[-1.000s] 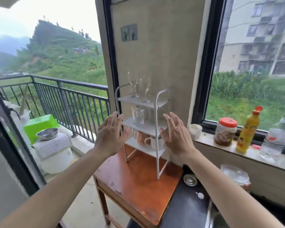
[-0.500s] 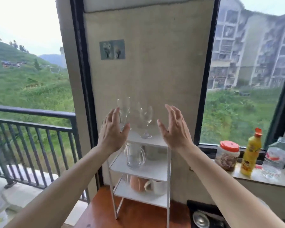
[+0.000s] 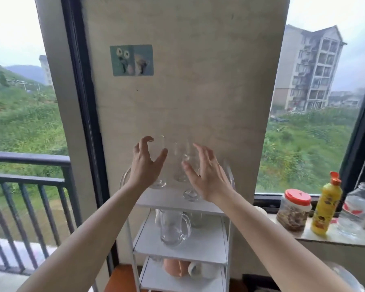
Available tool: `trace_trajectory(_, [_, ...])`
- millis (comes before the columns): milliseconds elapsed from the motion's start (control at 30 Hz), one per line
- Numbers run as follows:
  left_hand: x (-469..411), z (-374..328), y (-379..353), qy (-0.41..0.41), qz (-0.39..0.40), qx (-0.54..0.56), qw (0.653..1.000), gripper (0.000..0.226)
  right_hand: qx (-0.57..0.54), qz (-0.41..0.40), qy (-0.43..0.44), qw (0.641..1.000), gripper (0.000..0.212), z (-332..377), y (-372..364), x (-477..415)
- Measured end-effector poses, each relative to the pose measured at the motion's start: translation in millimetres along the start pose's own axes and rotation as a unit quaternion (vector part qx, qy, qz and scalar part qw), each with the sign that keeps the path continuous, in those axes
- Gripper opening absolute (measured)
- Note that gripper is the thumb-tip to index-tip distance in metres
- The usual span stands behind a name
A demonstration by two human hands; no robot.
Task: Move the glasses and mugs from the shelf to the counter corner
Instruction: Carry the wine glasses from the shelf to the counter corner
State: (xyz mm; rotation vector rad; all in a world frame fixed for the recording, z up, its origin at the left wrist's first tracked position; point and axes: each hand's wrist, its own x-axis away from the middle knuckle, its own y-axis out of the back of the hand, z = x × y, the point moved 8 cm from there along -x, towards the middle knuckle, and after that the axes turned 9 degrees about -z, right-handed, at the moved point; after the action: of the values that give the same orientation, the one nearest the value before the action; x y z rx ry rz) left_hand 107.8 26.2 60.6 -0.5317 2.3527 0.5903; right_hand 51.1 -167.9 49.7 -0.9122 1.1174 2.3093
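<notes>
A white three-tier shelf (image 3: 198,207) stands against the wall. Clear stemmed glasses stand on its top tier. My left hand (image 3: 145,165) curls loosely around the bowl of the left stemmed glass (image 3: 159,150), with fingers and thumb apart. My right hand (image 3: 207,175) is spread open beside the right stemmed glass (image 3: 190,161), its thumb in front of the bowl; I cannot tell whether it touches. A clear glass mug (image 3: 173,227) sits on the middle tier with another glass (image 3: 196,219) behind it. On the bottom tier are a peach mug (image 3: 173,267) and a white mug (image 3: 202,270).
The shelf stands on a brown wooden table (image 3: 118,280). To the right, a window sill holds a red-lidded jar (image 3: 294,209), a yellow bottle (image 3: 325,207) and a clear plastic bottle (image 3: 354,211). A dark balcony railing (image 3: 30,178) runs on the left.
Both hands have risen from the middle tier to the stemmed glasses on top. My left fingers have curled around the left glass. The view has moved closer and upward.
</notes>
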Motion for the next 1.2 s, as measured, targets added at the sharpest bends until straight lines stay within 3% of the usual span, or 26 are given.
trace_trajectory(200, [4,3,1,-0.002,-0.034,0.073,0.997,0.049,-0.049,-0.016,-0.015,0.999,0.041,-2,-6,1])
trace_trajectory(400, [16,-5,22,0.042,-0.055,0.164,0.984,0.051,-0.085,-0.033,-0.003,0.996,0.047,10,2,4])
trace_trajectory(567, [44,-31,58,-0.021,-0.088,0.224,0.97,0.049,-0.139,-0.089,0.018,0.986,0.055,31,25,12])
trace_trajectory(800, [94,-42,85,-0.037,-0.119,0.293,0.948,0.049,-0.179,-0.161,0.028,0.97,0.054,31,50,52])
trace_trajectory(1067, [170,-55,24,0.015,-0.054,0.377,0.925,0.042,-0.111,-0.217,0.014,0.97,0.047,-14,115,132])
trace_trajectory(1200, [221,-94,-34,0.027,0.027,0.398,0.916,0.045,-0.031,-0.237,-0.02,0.971,0.048,-49,185,183])
